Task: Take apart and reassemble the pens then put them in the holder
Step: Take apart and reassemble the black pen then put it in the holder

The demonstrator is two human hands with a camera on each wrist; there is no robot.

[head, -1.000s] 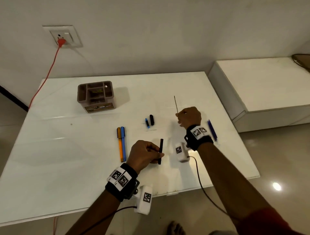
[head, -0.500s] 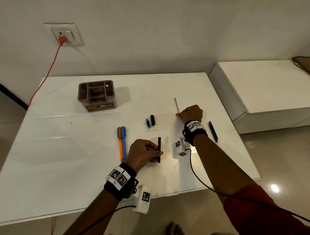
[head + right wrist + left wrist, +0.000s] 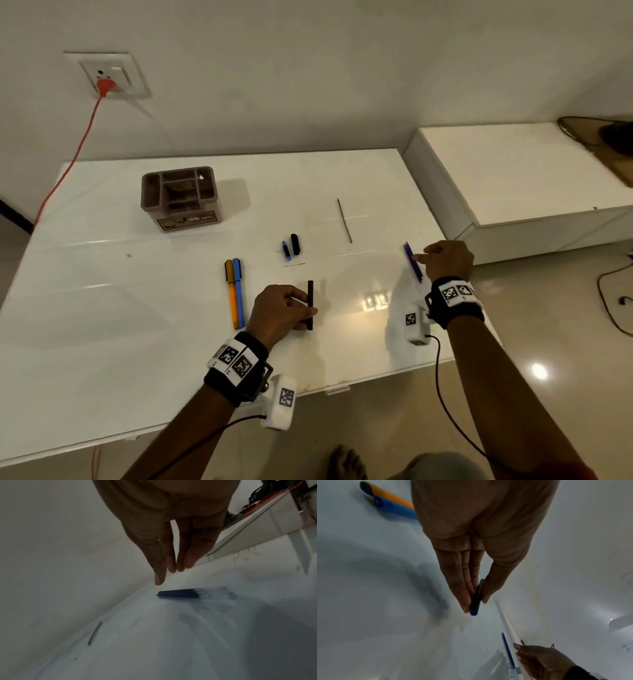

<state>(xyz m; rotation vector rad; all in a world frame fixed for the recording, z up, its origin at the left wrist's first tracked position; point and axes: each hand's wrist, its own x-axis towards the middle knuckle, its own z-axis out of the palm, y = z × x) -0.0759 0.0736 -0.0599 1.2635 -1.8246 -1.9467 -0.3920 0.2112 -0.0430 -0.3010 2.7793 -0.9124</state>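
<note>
A: How far along does this look?

B: Mid-way at best, I'd judge. The left hand [image 3: 279, 317] pinches a black pen barrel [image 3: 310, 305] between thumb and fingertips, holding it upright just above the white table [image 3: 102, 308]. In the left wrist view the barrel's lower end shows blue.

A: And the right hand [image 3: 445, 262]?

B: Its fingers are straight and loose, holding nothing. It hovers right beside a small bundle of blue refills [image 3: 188, 593] near the table's right edge; whether a fingertip touches them I cannot tell.

A: So the black pen is apart?

B: It seems so. A thin dark refill [image 3: 344, 221] lies alone further back, and two small pieces, a blue cap piece [image 3: 286, 250] and a black cap piece [image 3: 295, 244], lie side by side in the middle. Those look like loose parts waiting to go back on.

A: Anything already whole?

B: An orange pen [image 3: 231, 294] and a blue pen [image 3: 239, 293] lie touching, left of the left hand, both looking complete. Whether they have been through the take-apart step I cannot say.

A: And the holder [image 3: 180, 198]?

B: It stands at the back left, well apart from everything. No pen stands in it, so all the stowing is left, plus refitting a refill and caps to that barrel
</note>
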